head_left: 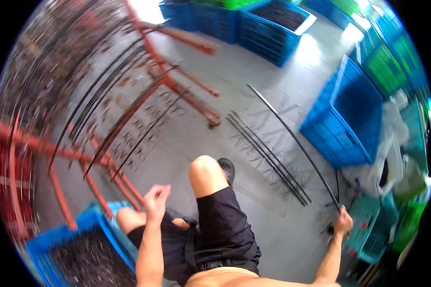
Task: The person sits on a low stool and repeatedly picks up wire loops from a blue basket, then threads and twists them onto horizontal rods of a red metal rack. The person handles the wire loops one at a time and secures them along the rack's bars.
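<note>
My right hand (343, 223) is closed around the lower end of a long, thin black rod (297, 138). This rod slants up and left over the grey floor, bending slightly. Raised in front of my bent leg is my left hand (156, 202), its fingers drawn together; anything between them is too blurred to make out. Several thin dark rods (270, 160) lie side by side on the floor, with fine dark bits scattered around them. To the left stands a red metal rack (129, 110) with more dark rods (74, 124) resting across it.
By my left leg sits a blue crate (36, 248) of small dark pieces. An upright blue crate (316, 129) stands at right, beside plastic bags (390, 162) and a teal stool-like item (364, 215). Another filled blue crate (263, 40) is farther back. Brown debris lies under the rack.
</note>
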A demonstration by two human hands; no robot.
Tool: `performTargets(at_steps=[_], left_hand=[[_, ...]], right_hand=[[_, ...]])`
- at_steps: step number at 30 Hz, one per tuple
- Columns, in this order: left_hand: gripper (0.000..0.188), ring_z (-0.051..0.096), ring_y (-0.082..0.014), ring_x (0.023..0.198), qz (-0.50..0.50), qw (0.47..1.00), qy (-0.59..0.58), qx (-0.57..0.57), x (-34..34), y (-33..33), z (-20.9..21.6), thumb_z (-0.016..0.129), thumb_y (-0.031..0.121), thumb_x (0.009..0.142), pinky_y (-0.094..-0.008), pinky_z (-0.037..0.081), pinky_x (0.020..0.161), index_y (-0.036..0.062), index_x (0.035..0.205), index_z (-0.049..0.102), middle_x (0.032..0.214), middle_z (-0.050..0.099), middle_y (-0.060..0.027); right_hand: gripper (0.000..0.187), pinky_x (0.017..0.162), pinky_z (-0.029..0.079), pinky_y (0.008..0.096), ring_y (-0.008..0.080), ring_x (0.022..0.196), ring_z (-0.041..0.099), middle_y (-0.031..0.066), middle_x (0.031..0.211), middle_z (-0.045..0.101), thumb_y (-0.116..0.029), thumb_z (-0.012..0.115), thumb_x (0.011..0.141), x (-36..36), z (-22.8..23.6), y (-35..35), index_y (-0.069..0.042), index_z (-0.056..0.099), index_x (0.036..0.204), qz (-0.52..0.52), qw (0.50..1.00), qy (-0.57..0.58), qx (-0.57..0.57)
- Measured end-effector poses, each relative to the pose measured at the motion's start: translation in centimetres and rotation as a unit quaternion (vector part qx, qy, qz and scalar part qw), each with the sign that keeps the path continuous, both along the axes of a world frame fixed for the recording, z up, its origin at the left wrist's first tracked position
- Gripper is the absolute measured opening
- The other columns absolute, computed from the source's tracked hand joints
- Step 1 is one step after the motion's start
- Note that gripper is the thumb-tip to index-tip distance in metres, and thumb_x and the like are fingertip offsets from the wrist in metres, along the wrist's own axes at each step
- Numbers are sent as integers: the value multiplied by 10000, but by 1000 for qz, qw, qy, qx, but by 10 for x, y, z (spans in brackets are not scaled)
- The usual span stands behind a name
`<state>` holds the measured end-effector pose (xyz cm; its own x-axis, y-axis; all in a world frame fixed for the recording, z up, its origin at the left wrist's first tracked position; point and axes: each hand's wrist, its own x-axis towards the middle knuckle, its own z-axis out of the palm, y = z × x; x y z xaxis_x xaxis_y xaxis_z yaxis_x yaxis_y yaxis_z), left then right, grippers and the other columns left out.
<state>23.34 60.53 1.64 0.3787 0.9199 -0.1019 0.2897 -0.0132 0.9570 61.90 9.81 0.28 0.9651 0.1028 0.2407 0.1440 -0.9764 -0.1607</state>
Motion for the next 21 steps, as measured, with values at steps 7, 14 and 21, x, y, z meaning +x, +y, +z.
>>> performTargets(at_steps=[7, 14, 21], left_hand=[[464, 506, -183, 1113, -69, 988, -123, 57, 60, 50, 67, 427, 361, 952, -287, 356, 975, -40, 1150, 552, 1167, 575, -131], [504, 473, -179, 1110, 172, 913, -358, -97, -39, 95, 66, 418, 493, 912, -350, 170, 1057, 24, 962, 596, 1075, 615, -124], [217, 598, -159, 810, 492, 721, -461, -160, -131, 82, -28, 520, 196, 893, -272, 395, 834, 95, 704, 489, 719, 585, -40]], right_hand=[[485, 475, 385, 422, 318, 516, 560, 160, 571, 588, -429, 535, 862, 22, 112, 21, 1, 656, 672, 107, 969, -222, -4], [295, 560, 389, 378, 286, 577, 481, 112, 615, 495, -194, 562, 877, 56, 188, 255, -13, 529, 647, 470, 830, -291, 73], [190, 663, 367, 384, 281, 665, 473, 96, 634, 494, -177, 596, 829, 10, 150, 513, -42, 537, 710, 683, 679, -239, 123]])
